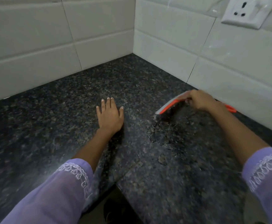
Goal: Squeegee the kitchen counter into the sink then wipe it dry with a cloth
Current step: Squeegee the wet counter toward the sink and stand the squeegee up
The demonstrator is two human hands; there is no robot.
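Counter (pixel 67 113): dark granite, black speckled with grey and brown flecks. Wall tiles (pixel 35 38): plain white, thin dark grout lines. Squeegee (pixel 169 105): orange body, pale grey blade edge. Sleeves (pixel 59 191): lilac, cuffs trimmed with white looped embroidery. Wall socket (pixel 248 12): white plate, dark pin holes.

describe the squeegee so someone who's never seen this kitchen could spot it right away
Start at the corner where the two white tiled walls meet over the dark speckled counter. Follow the right-hand wall toward the socket; below it, the right hand grips the squeegee. It is the only bright thing there: orange with a pale blade edge.
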